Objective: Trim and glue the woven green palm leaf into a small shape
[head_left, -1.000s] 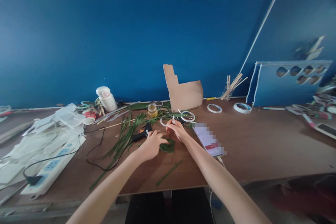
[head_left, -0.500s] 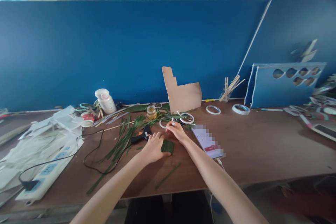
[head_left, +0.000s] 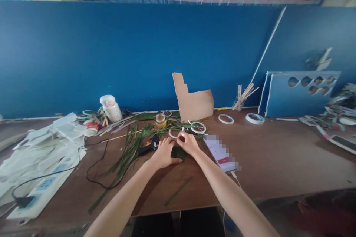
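Note:
My left hand (head_left: 163,152) lies on a small woven green leaf piece (head_left: 178,153) on the brown table (head_left: 278,155), fingers curled round its left edge. My right hand (head_left: 189,143) is at the piece's upper right, fingers pinched on a small white strip (head_left: 183,129) that sticks up. The two hands almost touch above the piece. A black glue gun (head_left: 148,145) lies just left of my left hand, and long green leaf strips (head_left: 126,152) fan out beyond it.
A phone (head_left: 221,152) lies right of my right hand. Tape rolls (head_left: 226,119), a small jar (head_left: 160,119), a cardboard piece (head_left: 193,100) and a cup of sticks (head_left: 239,102) stand behind. A white power strip (head_left: 41,189) and papers are at left. A loose green strip (head_left: 178,191) lies near the front edge.
My hands have drawn closer together over the green piece, the left sliding up and right. The view has shifted a little; the other things on the table have stayed put.

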Motion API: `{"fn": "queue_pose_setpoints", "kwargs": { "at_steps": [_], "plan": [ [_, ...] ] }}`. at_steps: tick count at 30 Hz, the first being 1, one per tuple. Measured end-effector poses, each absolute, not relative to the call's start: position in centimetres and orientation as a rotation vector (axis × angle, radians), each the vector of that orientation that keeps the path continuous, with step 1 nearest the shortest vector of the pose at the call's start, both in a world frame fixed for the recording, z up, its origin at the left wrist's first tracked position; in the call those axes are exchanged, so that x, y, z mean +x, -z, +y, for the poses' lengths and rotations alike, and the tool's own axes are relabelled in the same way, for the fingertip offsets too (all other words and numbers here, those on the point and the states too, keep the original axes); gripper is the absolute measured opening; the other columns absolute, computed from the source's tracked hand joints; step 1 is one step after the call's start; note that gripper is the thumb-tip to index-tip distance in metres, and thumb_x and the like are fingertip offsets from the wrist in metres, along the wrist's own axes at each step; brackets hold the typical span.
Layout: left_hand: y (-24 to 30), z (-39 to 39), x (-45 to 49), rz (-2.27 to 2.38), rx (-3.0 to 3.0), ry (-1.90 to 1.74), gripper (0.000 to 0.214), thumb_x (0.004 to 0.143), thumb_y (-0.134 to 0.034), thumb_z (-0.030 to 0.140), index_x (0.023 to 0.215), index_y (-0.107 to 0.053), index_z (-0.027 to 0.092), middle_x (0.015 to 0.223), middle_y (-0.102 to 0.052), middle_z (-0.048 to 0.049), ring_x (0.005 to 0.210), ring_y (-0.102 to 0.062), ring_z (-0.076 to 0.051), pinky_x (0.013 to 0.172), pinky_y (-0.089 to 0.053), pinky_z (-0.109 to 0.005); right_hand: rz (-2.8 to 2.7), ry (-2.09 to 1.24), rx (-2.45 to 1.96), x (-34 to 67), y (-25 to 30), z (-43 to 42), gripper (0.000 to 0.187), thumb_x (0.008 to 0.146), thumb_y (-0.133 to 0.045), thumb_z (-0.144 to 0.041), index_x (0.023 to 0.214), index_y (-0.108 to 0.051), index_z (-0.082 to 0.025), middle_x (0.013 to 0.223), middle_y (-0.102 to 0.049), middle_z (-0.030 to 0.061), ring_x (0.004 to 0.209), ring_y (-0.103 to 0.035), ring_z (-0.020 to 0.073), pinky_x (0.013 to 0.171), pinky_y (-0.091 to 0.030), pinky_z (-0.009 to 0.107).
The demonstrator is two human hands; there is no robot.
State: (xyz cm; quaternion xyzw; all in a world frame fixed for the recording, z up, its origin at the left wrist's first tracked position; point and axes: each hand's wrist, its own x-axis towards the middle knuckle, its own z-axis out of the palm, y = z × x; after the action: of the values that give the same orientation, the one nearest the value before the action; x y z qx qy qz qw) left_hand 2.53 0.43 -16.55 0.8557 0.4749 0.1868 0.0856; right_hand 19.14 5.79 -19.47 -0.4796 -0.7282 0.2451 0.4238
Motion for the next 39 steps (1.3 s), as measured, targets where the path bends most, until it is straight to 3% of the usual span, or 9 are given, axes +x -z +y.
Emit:
{"fn": "queue_pose_setpoints", "kwargs": {
  "at_steps": [10, 23, 27, 31, 39],
  "plan": [
    [16.1, 0.0, 2.3, 1.428, 2.559, -0.769, 0.064, 0.057, -0.076, 0.045, 0.109, -0.047, 0.02, 0.113, -0.049, -0.0104, 0.104, -0.046, -0.03, 0.089, -0.036, -0.044, -1.699, -0.919, -1.077, 19.4, 18.7, 6.4, 0.013, 0.072, -0.056, -0.032, 0.067, -0.057, -0.02, 0.063, -0.057, -0.0021, 0.061, -0.052, 0.0141, 0.059, -0.04, 0.025],
    [16.2, 0.3, 1.7, 1.439, 2.496, -1.026, 0.035, 0.073, -0.065, 0.026, 0.102, -0.046, 0.021, 0.123, -0.046, -0.0114, 0.115, -0.043, -0.028, 0.094, -0.037, -0.043, -1.656, -1.118, -0.935, 18.7, 18.8, 5.7, 0.024, 0.056, -0.073, -0.027, 0.071, -0.056, -0.019, 0.07, -0.059, -0.0016, 0.066, -0.053, 0.0144, 0.063, -0.043, 0.027],
    [16.3, 0.4, 1.7, 1.502, 2.364, -1.225, 0.043, 0.072, -0.064, 0.022, 0.107, -0.041, 0.021, 0.123, -0.044, -0.0118, 0.118, -0.043, -0.026, 0.096, -0.039, -0.042, -1.584, -1.104, -0.892, 18.6, 19.0, 5.9, 0.025, 0.057, -0.073, -0.023, 0.073, -0.054, -0.019, 0.071, -0.058, -0.0023, 0.065, -0.053, 0.0132, 0.062, -0.043, 0.027],
    [16.7, 0.7, 1.6, 1.567, 2.184, -1.347, 0.049, 0.073, -0.062, 0.021, 0.115, -0.038, 0.022, 0.114, -0.05, -0.0092, 0.108, -0.052, -0.024, 0.091, -0.043, -0.039, -1.521, -1.105, -0.837, 18.7, 18.5, 5.8, 0.023, 0.06, -0.072, -0.022, 0.073, -0.053, -0.02, 0.069, -0.058, -0.0022, 0.063, -0.054, 0.0132, 0.061, -0.043, 0.026],
    [16.9, 1.2, 1.1, 1.51, 1.995, -1.363, 0.044, 0.07, -0.057, 0.01, 0.11, -0.043, 0.023, 0.087, -0.064, -0.0002, 0.083, -0.062, -0.019, 0.079, -0.046, -0.033, -1.515, -1.077, -0.844, 18.9, 18.1, 6.0, 0.025, 0.059, -0.074, -0.023, 0.073, -0.053, -0.02, 0.071, -0.06, -0.0011, 0.065, -0.056, 0.0141, 0.064, -0.045, 0.027]
  ]
}}
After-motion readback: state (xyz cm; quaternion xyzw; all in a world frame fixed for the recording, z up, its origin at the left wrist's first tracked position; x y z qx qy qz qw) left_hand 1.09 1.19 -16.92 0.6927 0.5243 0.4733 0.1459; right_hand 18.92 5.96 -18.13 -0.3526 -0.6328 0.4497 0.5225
